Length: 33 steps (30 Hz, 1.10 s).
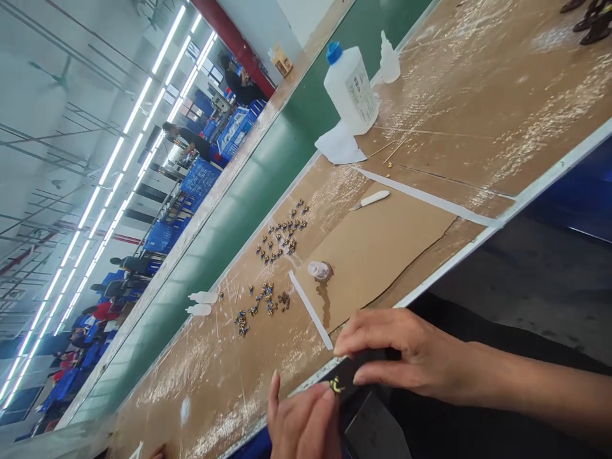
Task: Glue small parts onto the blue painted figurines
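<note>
My left hand [306, 417] pinches a tiny yellow-and-dark figurine [336, 384] between thumb and fingertips, just off the table's front edge. To its right, my right hand [399, 350] is open, thumb and fingers parted and nothing visible between them. The figurine lies close to that gap, apart from the right fingertips. Beyond both hands, a sheet of cardboard [382, 248] is on the table, bearing a small clear cup-like container [319, 271] and a white-handled craft knife [375, 199]. Many similar small figurines [282, 233] stand in a cluster farther off, with another group [258, 306] nearer.
A large white bottle with a blue cap [352, 89], a small squeeze bottle [389, 60] and white paper [340, 145] stand at the back. Two small white bottles [201, 303] lie at left. A green partition [268, 172] borders the table. People work at distant benches.
</note>
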{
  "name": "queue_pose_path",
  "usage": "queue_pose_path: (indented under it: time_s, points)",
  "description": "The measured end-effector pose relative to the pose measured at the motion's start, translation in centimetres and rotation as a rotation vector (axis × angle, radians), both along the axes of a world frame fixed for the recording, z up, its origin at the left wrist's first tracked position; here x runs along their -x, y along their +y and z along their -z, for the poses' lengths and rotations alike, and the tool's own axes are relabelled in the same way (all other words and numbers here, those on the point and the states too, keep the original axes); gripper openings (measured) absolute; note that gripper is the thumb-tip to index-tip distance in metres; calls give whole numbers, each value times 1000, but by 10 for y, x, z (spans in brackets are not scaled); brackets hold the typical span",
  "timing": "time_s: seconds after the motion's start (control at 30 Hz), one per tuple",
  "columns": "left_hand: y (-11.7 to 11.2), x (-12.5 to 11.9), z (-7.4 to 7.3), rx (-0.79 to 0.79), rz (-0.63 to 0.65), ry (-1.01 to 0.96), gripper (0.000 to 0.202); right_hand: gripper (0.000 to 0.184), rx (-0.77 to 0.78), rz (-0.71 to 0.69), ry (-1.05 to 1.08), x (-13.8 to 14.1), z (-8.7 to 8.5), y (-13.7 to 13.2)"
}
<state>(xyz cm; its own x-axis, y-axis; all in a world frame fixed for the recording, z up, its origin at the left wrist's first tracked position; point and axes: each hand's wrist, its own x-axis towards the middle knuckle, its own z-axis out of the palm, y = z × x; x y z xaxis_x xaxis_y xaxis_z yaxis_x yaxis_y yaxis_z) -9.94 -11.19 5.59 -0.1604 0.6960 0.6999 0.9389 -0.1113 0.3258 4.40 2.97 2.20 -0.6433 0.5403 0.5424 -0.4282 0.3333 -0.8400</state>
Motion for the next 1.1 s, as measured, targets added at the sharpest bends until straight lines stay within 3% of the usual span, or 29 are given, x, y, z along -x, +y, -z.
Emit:
queue_pose_path:
  time_s: [0.07, 0.1, 0.17, 0.27, 0.37, 0.5, 0.67, 0.83, 0.97, 1.1]
  points:
    - [14, 26, -1, 29, -101, -131, 17, 21, 34, 89, -50, -7, -4, 11]
    - [23, 42, -2, 62, -217, -236, 12, 18, 44, 152, -71, -11, -5, 18]
    - [49, 81, -4, 158, -415, -556, 23, 14, 26, 303, -96, -18, -3, 34]
    - [98, 145, -3, 190, -395, -630, 30, 14, -137, 528, -128, -22, 9, 58]
    - [142, 199, 2, 257, -407, -631, 21, 15, -296, 682, -175, -20, 25, 75]
    - [170, 235, 13, 402, -405, -606, 20, 15, -348, 752, -245, -14, 39, 80]
    - [175, 247, 18, 534, -387, -566, 22, 18, -316, 779, -233, -13, 40, 78]
    - [157, 249, 1, 471, -423, -452, 23, 16, -327, 776, -253, -15, 36, 77]
    - [112, 215, -1, 468, -411, -353, 23, 15, -319, 779, -289, -18, 36, 76]
    - [72, 166, 20, 490, -314, -217, 16, 12, -393, 779, -286, -18, 42, 76]
